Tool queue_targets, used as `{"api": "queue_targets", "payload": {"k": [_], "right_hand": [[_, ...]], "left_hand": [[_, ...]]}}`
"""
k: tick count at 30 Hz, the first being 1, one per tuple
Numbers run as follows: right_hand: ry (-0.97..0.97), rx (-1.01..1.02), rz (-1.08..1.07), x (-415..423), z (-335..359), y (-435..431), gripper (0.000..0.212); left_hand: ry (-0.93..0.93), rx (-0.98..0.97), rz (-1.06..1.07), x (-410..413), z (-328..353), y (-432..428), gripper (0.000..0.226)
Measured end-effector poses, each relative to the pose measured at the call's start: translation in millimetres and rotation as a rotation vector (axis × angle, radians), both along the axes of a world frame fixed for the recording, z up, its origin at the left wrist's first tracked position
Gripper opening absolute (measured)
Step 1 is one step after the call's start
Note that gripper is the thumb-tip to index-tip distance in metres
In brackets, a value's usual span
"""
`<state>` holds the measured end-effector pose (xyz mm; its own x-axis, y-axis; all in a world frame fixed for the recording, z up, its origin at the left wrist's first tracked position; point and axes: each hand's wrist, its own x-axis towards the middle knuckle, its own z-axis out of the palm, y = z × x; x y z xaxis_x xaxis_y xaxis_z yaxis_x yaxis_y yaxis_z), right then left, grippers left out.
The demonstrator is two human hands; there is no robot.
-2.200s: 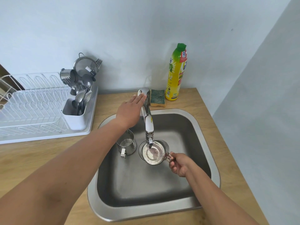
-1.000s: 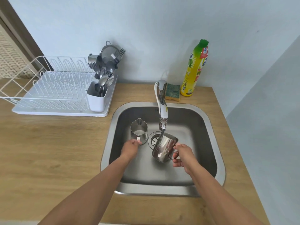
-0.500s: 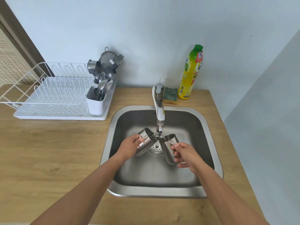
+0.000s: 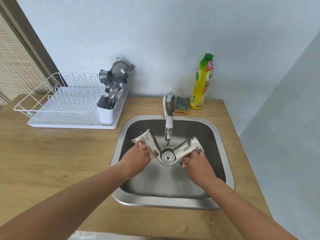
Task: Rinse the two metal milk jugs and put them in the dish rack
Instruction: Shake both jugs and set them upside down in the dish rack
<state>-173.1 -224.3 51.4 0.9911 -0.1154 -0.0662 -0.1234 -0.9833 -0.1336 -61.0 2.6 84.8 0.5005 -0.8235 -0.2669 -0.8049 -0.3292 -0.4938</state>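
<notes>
Fingers (image 4: 139, 144) of my left hand (image 4: 136, 157) curl round the left jug (image 4: 150, 142); fingers (image 4: 187, 164) of my right hand (image 4: 199, 168) curl round the right jug (image 4: 187, 147). I hold both jugs inside the sink (image 4: 173, 203), tilted and apart, their lower ends pointing inward at the drain (image 4: 167, 155) between them. Both are motion-blurred; I cannot make out the handles. Tap (image 4: 168, 122) spout hangs over the drain, between the jugs. Rack (image 4: 69, 101) stands on the counter (image 4: 52, 161) left of the sink, with cutlery in its holder (image 4: 105, 112). Sponge (image 4: 181, 104) and bottle (image 4: 201, 84) sit behind the sink, right of the tap.
</notes>
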Motion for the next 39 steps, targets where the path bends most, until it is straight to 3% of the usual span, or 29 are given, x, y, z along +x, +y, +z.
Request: {"api": "queue_targets", "payload": {"k": [1,4,10,15,18,28,30,34,39], "right_hand": [[0.002,-0.097,0.070,-1.8,-1.7,0.4,0.013],[0.005,-0.274,0.177,-6.2,-2.6,3.7,0.023],[0.021,-0.379,0.249,-11.6,2.5,11.1,0.027],[0.063,-0.275,0.185,-11.4,2.4,10.3,0.033],[0.083,-0.108,0.045,-8.9,3.1,8.2,0.029],[0.067,1.319,-0.809,-19.7,31.8,8.0,0.013],[0.044,1.379,-0.876,-28.8,35.7,15.3,0.015],[-0.120,1.392,-0.962,-44.0,39.2,39.5,0.027],[-0.337,1.477,-1.019,-62.3,52.0,74.3,0.028]], "left_hand": [[-0.033,0.040,-0.029,-2.5,1.3,0.8,0.037],[-0.093,0.136,-0.083,-7.3,1.5,2.1,0.034],[-0.118,0.175,-0.089,-12.7,-1.2,-0.5,0.031],[-0.094,0.138,-0.071,-13.5,-1.7,0.0,0.031],[-0.032,0.068,0.001,-10.6,0.5,2.5,0.036],[0.458,-0.825,0.553,-7.7,26.9,37.8,0.021],[0.579,-1.042,0.653,-5.9,31.6,48.6,0.018],[1.012,-1.485,0.841,-6.0,34.2,78.6,0.022],[1.241,-1.645,0.850,-18.7,36.8,113.5,0.027]]}}
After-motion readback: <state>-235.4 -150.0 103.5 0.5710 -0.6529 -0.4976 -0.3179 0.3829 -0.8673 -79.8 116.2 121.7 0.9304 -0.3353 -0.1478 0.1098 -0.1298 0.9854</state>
